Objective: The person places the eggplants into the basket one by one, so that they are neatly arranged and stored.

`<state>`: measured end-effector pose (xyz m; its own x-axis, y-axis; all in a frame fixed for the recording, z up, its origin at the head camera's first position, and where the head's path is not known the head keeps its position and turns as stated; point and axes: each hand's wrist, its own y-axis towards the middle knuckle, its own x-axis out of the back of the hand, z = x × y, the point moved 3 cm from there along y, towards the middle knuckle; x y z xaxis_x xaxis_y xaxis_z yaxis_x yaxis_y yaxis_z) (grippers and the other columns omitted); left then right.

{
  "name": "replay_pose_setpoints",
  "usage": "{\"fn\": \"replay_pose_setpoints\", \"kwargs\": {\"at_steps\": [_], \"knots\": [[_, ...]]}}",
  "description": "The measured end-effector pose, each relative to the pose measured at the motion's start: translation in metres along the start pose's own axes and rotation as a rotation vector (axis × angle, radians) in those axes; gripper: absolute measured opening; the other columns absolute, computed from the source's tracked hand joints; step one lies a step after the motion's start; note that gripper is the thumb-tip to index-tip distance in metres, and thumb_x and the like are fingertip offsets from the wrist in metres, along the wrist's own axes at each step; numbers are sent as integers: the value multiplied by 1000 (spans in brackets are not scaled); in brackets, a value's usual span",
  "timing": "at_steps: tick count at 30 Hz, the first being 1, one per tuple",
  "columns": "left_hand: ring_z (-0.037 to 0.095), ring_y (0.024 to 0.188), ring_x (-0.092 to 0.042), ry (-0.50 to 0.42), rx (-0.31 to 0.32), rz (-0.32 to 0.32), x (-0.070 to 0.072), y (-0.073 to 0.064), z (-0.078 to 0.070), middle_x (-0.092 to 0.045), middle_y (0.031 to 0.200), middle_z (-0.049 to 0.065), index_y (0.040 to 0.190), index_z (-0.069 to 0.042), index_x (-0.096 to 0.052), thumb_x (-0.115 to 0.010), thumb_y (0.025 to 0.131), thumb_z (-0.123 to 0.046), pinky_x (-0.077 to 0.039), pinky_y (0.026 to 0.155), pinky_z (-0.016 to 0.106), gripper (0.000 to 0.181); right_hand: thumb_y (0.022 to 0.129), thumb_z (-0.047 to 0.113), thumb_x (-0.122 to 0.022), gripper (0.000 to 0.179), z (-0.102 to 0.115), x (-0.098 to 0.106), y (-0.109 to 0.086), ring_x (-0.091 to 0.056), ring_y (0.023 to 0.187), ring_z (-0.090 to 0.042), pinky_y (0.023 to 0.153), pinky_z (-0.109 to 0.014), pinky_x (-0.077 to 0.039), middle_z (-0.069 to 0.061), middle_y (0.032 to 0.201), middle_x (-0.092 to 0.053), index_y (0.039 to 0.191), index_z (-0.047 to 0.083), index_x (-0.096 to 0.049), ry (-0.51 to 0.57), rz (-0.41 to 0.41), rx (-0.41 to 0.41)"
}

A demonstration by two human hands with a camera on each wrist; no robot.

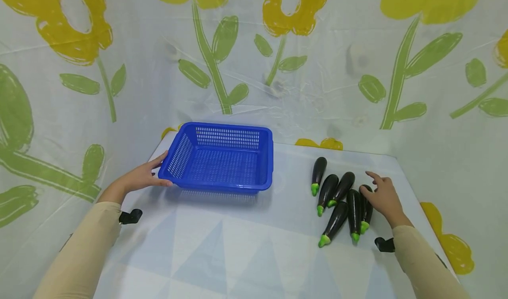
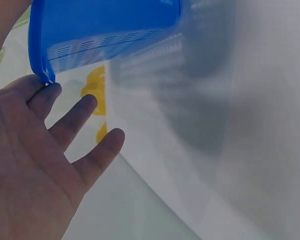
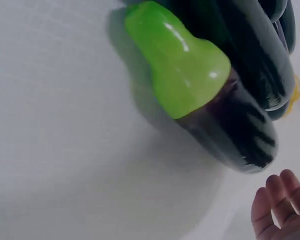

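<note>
Eggplants (image 1: 354,214), six of them, lie loosely bunched on the table (image 1: 246,237), right of the blue basket (image 1: 222,187): smooth, glossy near-black bodies, rounded and club-shaped, bright green caps (image 1: 324,241) at their near ends. Basket is plastic, rectangular, slotted walls over a gridded floor, rim turned outward. Left hand (image 1: 140,178) grips the rim at the basket's left end, remaining fingers spread loose below. Right hand (image 1: 384,197), well right of the basket, is unclenched, thumb and forefinger parted over the far end of the rightmost eggplant (image 1: 367,207); whether they touch, cannot tell. Flat tabletop, pale with blue triangles, runs between basket and bunch, and spreads broader on the basket's near side. Far table edge emerges from behind the basket and runs right, against a creased sheet (image 1: 317,87) printed with yellow flowers.
</note>
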<state>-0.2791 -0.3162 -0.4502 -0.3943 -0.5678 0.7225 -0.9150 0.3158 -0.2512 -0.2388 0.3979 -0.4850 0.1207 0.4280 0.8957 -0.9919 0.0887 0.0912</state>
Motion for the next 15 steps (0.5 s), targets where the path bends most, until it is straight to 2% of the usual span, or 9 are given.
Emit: {"fn": "replay_pose_setpoints", "kwargs": {"at_steps": [7, 15], "knots": [[54, 131, -18, -19, 12, 11, -1, -2, 1, -6, 152, 26, 148, -27, 10, -70, 79, -44, -24, 99, 68, 108, 93, 41, -49, 63, -14, -8, -3, -47, 101, -45, 70, -53, -48, -34, 123, -33, 142, 4, -34, 65, 51, -54], [54, 131, -17, -30, 18, 13, -2, -1, 2, -7, 152, 26, 148, -32, 11, -70, 79, -44, -24, 98, 69, 106, 93, 41, -47, 64, -19, -15, -5, -46, 107, -49, 79, -58, -46, -36, 128, -33, 144, 5, -30, 96, 126, -52]]}}
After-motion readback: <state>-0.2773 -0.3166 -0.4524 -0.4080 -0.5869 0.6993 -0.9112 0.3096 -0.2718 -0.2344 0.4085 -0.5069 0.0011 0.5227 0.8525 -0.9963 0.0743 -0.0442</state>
